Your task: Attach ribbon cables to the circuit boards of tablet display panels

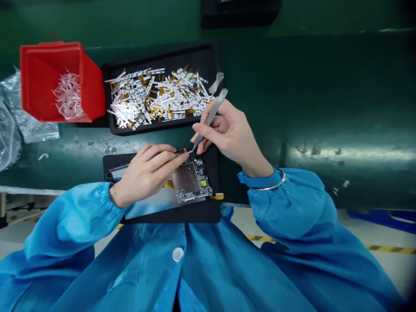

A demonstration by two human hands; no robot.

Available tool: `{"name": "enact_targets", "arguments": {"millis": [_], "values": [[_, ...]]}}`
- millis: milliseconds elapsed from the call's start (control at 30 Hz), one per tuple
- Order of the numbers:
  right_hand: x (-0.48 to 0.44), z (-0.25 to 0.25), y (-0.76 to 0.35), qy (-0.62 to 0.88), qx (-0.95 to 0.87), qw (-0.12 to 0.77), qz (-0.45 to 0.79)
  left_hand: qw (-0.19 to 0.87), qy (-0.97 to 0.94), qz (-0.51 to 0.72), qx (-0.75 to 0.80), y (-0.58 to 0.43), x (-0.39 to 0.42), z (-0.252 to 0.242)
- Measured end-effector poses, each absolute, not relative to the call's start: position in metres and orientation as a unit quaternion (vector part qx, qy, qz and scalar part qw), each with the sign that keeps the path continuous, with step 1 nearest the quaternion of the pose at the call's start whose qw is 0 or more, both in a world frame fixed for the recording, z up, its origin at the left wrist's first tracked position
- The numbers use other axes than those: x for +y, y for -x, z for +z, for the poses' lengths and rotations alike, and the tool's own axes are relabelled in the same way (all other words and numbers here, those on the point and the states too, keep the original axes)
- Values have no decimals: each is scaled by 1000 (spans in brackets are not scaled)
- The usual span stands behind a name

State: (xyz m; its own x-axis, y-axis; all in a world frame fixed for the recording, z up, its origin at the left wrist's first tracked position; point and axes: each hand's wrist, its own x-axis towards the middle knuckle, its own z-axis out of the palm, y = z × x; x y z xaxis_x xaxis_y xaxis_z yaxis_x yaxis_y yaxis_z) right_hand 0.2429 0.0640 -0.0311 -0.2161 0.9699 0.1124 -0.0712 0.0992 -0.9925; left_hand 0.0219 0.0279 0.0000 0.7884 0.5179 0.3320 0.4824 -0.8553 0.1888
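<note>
A tablet-like device with a silvery panel (152,206) and an exposed circuit board (186,177) lies on a black pad (195,214). My left hand (149,171) rests flat over it, fingers stretched out towards the board's upper edge and covering part of the panel. Between the thumb and fingers of my right hand (232,134) are grey tweezers (209,116), slanting down with their bent tip at the upper edge of the board, close to my left fingertips. A small orange flex piece shows there; whether the tips grip anything is too small to tell.
Behind the pad, a black tray (162,54) holds many white and orange flex strips (175,95). Left of it stands a red bin (94,86) with thin white scraps. Clear plastic bags (29,112) lie far left. A black box (240,17) sits at the back.
</note>
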Motion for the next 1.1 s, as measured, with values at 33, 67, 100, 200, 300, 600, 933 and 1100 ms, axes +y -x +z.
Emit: {"name": "enact_targets", "arguments": {"millis": [33,67,100,200,300,600,933,1100], "values": [[64,-32,-243,394,-563,480,545,41,-946,185,262,-21,28,0],[64,-32,-243,390,-560,477,554,33,-950,178,256,-21,28,0],[64,-32,-242,387,-555,474,564,25,-953,173,248,-21,28,0],[66,-28,-240,389,-536,470,583,2,-962,160,223,-21,32,3],[64,-15,-244,409,-532,498,549,-21,-968,134,209,-25,40,9],[-52,18,-296,580,-601,408,369,3,-966,122,226,-32,33,18],[-96,-23,-250,589,-635,418,275,194,-943,112,246,-64,11,4],[-96,-23,-255,533,-727,381,207,252,-922,138,258,-59,16,2]]}}
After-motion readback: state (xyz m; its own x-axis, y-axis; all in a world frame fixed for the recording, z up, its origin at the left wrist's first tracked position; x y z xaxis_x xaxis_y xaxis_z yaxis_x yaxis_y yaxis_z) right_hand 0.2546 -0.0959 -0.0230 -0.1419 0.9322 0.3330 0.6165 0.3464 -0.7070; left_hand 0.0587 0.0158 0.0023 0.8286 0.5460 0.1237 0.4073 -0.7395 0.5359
